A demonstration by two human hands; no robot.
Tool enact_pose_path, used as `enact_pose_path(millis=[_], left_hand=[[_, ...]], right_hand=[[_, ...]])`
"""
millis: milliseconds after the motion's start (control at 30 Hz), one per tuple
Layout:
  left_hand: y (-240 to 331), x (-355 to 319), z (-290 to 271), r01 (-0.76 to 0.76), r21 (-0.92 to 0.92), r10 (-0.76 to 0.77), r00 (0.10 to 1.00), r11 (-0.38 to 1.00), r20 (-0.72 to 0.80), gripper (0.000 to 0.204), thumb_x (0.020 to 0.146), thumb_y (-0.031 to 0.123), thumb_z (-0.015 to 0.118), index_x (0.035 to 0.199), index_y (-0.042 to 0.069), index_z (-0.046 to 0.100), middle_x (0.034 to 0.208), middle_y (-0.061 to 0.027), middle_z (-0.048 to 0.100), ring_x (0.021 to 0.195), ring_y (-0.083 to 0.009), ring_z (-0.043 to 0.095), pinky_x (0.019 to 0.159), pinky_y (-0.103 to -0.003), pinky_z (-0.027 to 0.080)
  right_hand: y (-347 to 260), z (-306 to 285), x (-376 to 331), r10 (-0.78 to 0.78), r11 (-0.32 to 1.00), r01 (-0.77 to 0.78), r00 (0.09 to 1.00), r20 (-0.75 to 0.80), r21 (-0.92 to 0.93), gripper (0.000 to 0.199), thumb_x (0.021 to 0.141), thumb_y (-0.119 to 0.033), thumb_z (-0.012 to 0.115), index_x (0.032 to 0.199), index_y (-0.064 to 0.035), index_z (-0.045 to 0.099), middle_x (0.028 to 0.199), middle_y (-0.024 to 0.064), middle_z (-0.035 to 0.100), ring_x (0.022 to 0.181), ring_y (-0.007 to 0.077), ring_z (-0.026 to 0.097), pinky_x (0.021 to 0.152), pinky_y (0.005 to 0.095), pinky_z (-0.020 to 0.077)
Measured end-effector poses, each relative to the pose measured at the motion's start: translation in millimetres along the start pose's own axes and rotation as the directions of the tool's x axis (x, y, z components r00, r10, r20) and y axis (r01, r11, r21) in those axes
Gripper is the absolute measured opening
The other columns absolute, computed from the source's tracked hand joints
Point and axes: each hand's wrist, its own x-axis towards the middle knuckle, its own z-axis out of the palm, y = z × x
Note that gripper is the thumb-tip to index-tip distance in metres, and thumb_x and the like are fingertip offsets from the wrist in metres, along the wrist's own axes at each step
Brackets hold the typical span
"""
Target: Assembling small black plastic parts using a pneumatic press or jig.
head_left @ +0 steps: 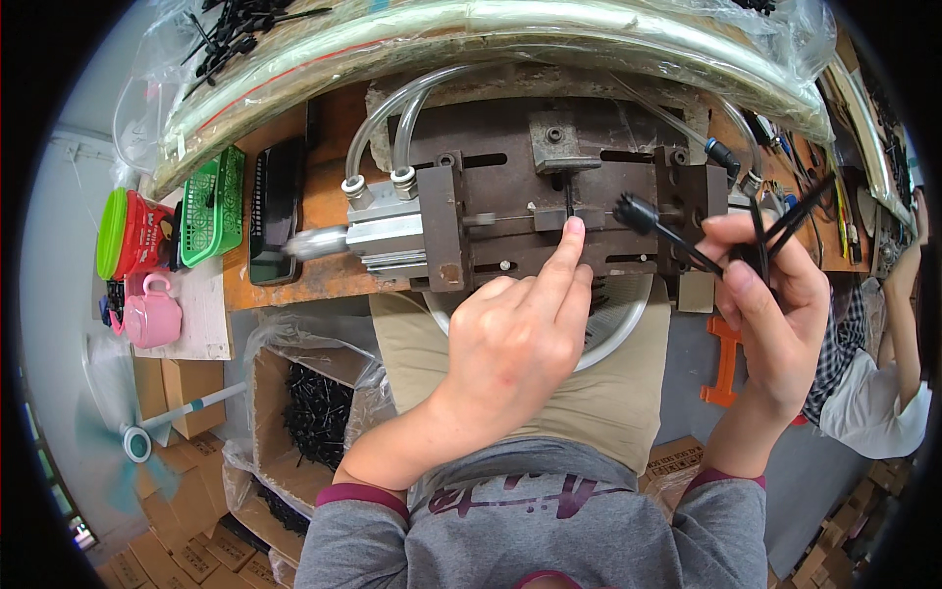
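My left hand (520, 339) reaches over the front of a dark metal fixture (515, 257). Its index finger is stretched out, with the tip at the small metal jaws (554, 218) in the middle; the other fingers are partly bent and the thumb is hidden. A thin black rod (568, 187) stands between the jaws, below a bolted metal block (566, 147). To the right of the fixture, my right hand (775, 304) pinches several thin black plastic stems (692, 250). One of them ends in a round, toothed head, pointing toward the jaws.
A silver air cylinder (386, 240) with clear hoses sits at the left. Under the fixture is a white basket (618, 339). A carton (270, 393) of black parts stands lower left, near a turning fan (137, 444). Another person's arm (903, 304) shows far right.
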Motion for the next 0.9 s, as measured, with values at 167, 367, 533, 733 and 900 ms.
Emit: enact_pose_path(millis=[167,367,533,733,900], left_hand=[[0,3,-15,0.255,-0.486,-0.211,0.967,0.836,0.145,0.036,0.075,0.003,0.08,0.11,-0.002,0.071,0.118,-0.0154,0.071,0.068,-0.0137,0.068,0.061,-0.024,0.055],[-8,0,-41,0.448,-0.859,-0.186,0.892,0.246,0.412,0.048,0.067,-0.001,0.087,0.113,-0.005,0.072,0.106,-0.0174,0.071,0.079,-0.0168,0.07,0.064,-0.024,0.057],[-6,-8,-42,0.141,-0.703,-0.139,0.988,0.697,0.06,0.04,0.064,0.005,0.091,0.1,-0.001,0.075,0.109,-0.0165,0.07,0.088,-0.0203,0.07,0.071,-0.027,0.059],[-3,-14,-1,0.04,-0.273,-0.056,0.997,0.961,-0.053,0.032,0.068,0.006,0.084,0.097,0.0,0.073,0.123,-0.0172,0.069,0.078,-0.0194,0.071,0.069,-0.027,0.057],[-9,-6,7,-0.035,-0.1,0.029,0.997,0.994,-0.066,0.026,0.073,0.008,0.075,0.097,-0.002,0.073,0.121,-0.0147,0.07,0.061,-0.0121,0.063,0.054,-0.025,0.048]], right_hand=[[6,-12,-9,0.031,0.999,-0.032,0.994,0.108,0.007,0.031,0.086,-0.006,0.068,0.114,0.0082,0.067,0.097,0.0151,0.073,0.08,0.0138,0.069,0.063,0.0205,0.0489],[16,-3,-10,0.049,0.999,-0.046,0.952,0.301,-0.016,0.03,0.087,0.002,0.065,0.116,0.0075,0.067,0.099,0.0146,0.074,0.08,0.0138,0.068,0.064,0.0224,0.0501],[20,9,-9,-0.052,0.998,0.05,0.997,-0.06,-0.042,0.034,0.103,-0.008,0.048,0.132,0.0053,0.056,0.09,0.0074,0.068,0.058,0.0016,0.042,0.053,0.0171,0.0337],[18,26,-24,0.075,0.976,-0.072,0.997,-0.009,0.204,0.025,0.104,-0.013,0.049,0.124,0.0002,0.046,0.085,0.0137,0.068,0.051,-0.0002,0.036,0.05,0.0154,0.0282],[18,30,-28,0.16,0.949,-0.17,0.985,0.059,0.266,0.019,0.099,-0.01,0.056,0.113,-0.0003,0.049,0.088,0.0211,0.072,0.05,-0.0011,0.036,0.048,0.0159,0.0304]])
